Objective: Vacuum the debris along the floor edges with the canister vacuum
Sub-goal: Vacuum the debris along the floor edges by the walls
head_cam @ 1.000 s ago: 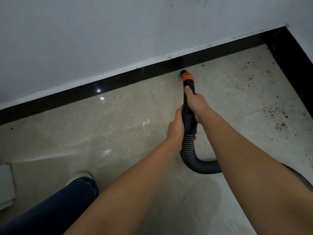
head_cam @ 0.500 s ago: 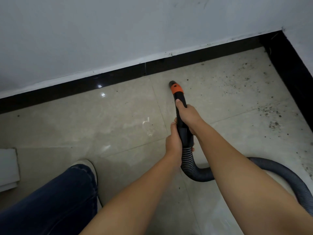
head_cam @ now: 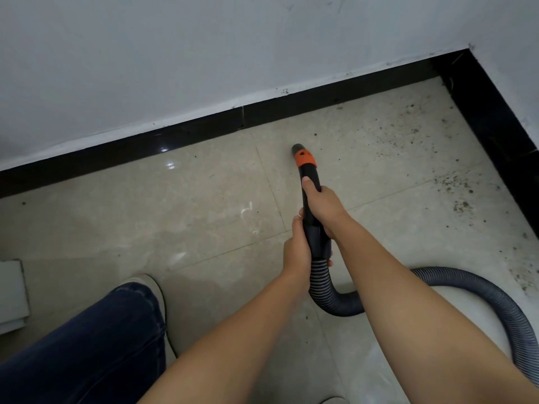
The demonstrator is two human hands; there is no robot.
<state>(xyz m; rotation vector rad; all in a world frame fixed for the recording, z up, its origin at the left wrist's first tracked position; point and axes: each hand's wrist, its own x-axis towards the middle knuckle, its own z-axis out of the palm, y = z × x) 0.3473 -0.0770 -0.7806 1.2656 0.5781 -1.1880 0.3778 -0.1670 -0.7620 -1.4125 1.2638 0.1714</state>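
Grip: the right hand (head_cam: 323, 207) wraps the black vacuum handle (head_cam: 313, 223) from above, thumb stretched forward along it; the left hand (head_cam: 296, 249) clasps the same handle just behind and beside the right, where the ribbed hose (head_cam: 466, 284) joins.
Nozzle: the open tip with its orange collar (head_cam: 304, 160) sits just ahead of the right thumb, low to the tiled floor (head_cam: 145, 214); whether it touches cannot be told.
Debris: dark specks (head_cam: 455, 185) lie scattered ahead and to the right of the grip, thickest toward the corner and along the black baseboard (head_cam: 495, 135). The floor left of the grip shows only a few stray specks.
Doing it well: probably keep both hands firm, hold the tip low, and sweep rightward along the baseboard into the corner in slow passes, letting the hose trail freely behind.
Containers: none in view; the canister itself is out of sight, so its contents cannot be judged.
Nearby: a jeans-clad leg (head_cam: 96, 345) and pale shoe (head_cam: 145, 287) stand behind and left of the grip.
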